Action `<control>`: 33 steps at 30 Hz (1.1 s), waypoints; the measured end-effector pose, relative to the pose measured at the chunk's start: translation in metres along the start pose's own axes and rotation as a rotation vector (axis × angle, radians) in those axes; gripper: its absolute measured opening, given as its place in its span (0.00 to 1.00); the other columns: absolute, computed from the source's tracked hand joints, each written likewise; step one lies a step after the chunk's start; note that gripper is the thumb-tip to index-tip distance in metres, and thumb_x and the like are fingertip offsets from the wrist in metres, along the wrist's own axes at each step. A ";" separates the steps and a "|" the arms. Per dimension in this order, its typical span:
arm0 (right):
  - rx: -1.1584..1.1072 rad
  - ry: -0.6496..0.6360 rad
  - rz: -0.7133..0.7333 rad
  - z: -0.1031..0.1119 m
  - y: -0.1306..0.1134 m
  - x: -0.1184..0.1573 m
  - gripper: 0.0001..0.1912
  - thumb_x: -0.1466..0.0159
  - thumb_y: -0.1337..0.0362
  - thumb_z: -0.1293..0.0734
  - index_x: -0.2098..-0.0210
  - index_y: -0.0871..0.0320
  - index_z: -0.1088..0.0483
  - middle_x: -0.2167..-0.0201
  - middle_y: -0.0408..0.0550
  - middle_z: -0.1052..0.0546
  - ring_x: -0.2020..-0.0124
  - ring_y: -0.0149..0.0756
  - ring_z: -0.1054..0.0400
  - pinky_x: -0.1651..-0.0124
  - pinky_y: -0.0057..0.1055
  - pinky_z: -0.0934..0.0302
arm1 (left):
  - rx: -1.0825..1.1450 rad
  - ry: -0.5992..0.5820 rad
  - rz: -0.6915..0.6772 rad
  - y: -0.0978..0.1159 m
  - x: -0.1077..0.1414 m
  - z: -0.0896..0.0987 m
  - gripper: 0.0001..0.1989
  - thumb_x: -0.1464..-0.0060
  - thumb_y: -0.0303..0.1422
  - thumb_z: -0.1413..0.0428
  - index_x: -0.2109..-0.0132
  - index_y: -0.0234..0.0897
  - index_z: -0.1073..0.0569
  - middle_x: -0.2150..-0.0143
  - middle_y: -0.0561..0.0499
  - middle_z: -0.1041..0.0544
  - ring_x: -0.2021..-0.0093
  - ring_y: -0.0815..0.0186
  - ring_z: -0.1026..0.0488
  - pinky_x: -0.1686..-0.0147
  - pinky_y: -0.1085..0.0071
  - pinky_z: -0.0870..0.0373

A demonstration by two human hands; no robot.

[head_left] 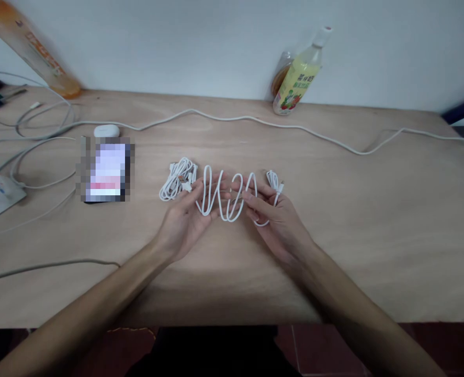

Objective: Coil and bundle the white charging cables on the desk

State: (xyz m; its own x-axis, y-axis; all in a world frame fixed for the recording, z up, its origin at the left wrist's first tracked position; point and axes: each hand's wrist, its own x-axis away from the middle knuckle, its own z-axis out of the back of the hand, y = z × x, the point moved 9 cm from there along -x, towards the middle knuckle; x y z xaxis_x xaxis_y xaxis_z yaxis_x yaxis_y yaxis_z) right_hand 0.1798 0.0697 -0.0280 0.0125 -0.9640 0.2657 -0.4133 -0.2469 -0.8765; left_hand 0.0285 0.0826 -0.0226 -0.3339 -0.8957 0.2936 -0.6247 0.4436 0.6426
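Note:
A white charging cable [229, 220] hangs in loose, wavy loops between my two hands above the table. My left hand [184, 222] grips one side of it, thumb against the loops and fingers underneath. On the other side, my right hand [284, 225] pinches the cable between thumb and fingers, with a plug end sticking up past its knuckles. Just beyond my left hand lies a bundle of white cables [177, 180] with USB plugs showing. Behind my right hand is a small white coil [272, 179], and I cannot tell if it belongs to the held cable.
A phone [108, 170], blurred out, and a white earbud case [106, 131] lie to the left. A power strip [0, 196] and tangled wires fill the left edge. One long cord [247, 118] crosses the back, near a yellow-labelled bottle [300, 78] and an orange bottle [39, 52].

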 end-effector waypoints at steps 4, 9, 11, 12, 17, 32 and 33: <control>-0.001 0.035 0.044 0.005 -0.003 -0.002 0.13 0.43 0.55 0.16 0.60 0.50 0.15 0.58 0.45 0.13 0.62 0.35 0.25 0.68 0.31 0.34 | -0.024 -0.011 0.023 -0.005 0.001 -0.001 0.19 0.23 0.28 0.50 0.55 0.32 0.14 0.51 0.38 0.12 0.46 0.52 0.14 0.37 0.50 0.20; 0.013 0.055 0.063 0.007 -0.007 -0.002 0.14 0.42 0.53 0.16 0.61 0.50 0.15 0.60 0.45 0.14 0.59 0.38 0.22 0.55 0.37 0.26 | -0.030 -0.020 0.057 -0.010 0.001 -0.003 0.15 0.25 0.29 0.45 0.57 0.32 0.14 0.52 0.37 0.12 0.45 0.49 0.14 0.37 0.45 0.21; -0.001 0.045 0.060 0.007 -0.008 -0.002 0.14 0.41 0.53 0.16 0.60 0.50 0.15 0.58 0.45 0.14 0.58 0.39 0.21 0.54 0.38 0.24 | -0.033 0.003 0.064 -0.011 0.001 0.000 0.14 0.25 0.29 0.45 0.56 0.32 0.14 0.53 0.37 0.11 0.44 0.48 0.14 0.37 0.45 0.20; -0.014 0.041 0.059 0.007 -0.009 -0.002 0.14 0.41 0.53 0.16 0.60 0.49 0.16 0.57 0.45 0.14 0.57 0.39 0.21 0.54 0.39 0.23 | -0.038 0.013 0.068 -0.010 0.001 0.001 0.15 0.25 0.29 0.46 0.55 0.31 0.14 0.53 0.37 0.11 0.44 0.48 0.14 0.37 0.44 0.20; -0.082 0.013 0.034 0.010 -0.011 -0.005 0.14 0.41 0.53 0.15 0.60 0.48 0.18 0.58 0.43 0.16 0.56 0.41 0.21 0.54 0.40 0.21 | -0.060 0.041 0.080 -0.006 0.001 0.004 0.18 0.22 0.29 0.51 0.50 0.30 0.16 0.52 0.35 0.11 0.45 0.47 0.13 0.39 0.43 0.18; -0.137 -0.115 -0.123 0.007 -0.011 -0.006 0.06 0.33 0.58 0.21 0.59 0.50 0.17 0.47 0.48 0.13 0.41 0.48 0.20 0.42 0.48 0.21 | -0.021 0.035 0.110 0.003 -0.004 0.003 0.22 0.21 0.31 0.54 0.30 0.30 0.25 0.42 0.33 0.13 0.40 0.45 0.15 0.37 0.43 0.19; -0.137 -0.132 -0.134 0.006 -0.011 -0.006 0.04 0.32 0.60 0.23 0.58 0.51 0.17 0.47 0.49 0.13 0.40 0.48 0.20 0.41 0.48 0.21 | -0.028 0.048 0.111 0.004 -0.004 0.003 0.23 0.21 0.31 0.54 0.29 0.30 0.26 0.42 0.33 0.13 0.40 0.46 0.14 0.37 0.43 0.20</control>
State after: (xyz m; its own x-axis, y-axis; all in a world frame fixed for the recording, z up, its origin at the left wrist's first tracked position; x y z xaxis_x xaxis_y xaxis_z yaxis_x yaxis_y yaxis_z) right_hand 0.1896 0.0777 -0.0219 0.1903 -0.9304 0.3133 -0.5199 -0.3663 -0.7717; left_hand 0.0250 0.0881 -0.0229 -0.3658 -0.8417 0.3972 -0.5654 0.5400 0.6235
